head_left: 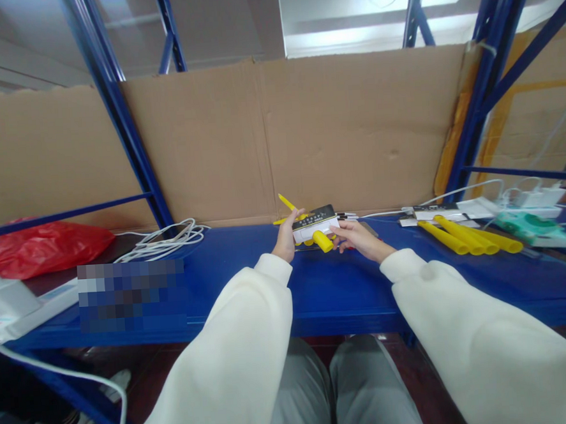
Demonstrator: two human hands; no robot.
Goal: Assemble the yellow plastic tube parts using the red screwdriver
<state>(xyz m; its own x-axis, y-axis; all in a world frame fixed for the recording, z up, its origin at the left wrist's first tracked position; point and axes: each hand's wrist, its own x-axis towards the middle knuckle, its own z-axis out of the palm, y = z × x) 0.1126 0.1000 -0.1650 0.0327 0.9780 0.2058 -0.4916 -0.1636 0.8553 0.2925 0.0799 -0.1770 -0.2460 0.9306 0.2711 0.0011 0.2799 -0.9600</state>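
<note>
A small black-and-white box (315, 224), with light print on its dark face, is held tilted just above the blue bench (248, 272). My left hand (286, 237) is closed round its left end. At the right end, the fingers of my right hand (359, 238) are closed on the box's edge. A short yellow tube (322, 241) shows in front of the box's lower side; whether a hand touches it I cannot tell. Behind my left hand is a thin yellow pen (287, 201). Several thin black-and-white sticks (346, 216) lie behind my right fingers.
Several yellow tubes (471, 237) lie on the right, beside a green-and-white package (528, 224) and white cables. A coiled white cable (170, 241), a red plastic bag (49, 242) and a power strip (40, 310) are on the left. A cardboard panel (345, 131) stands behind the bench.
</note>
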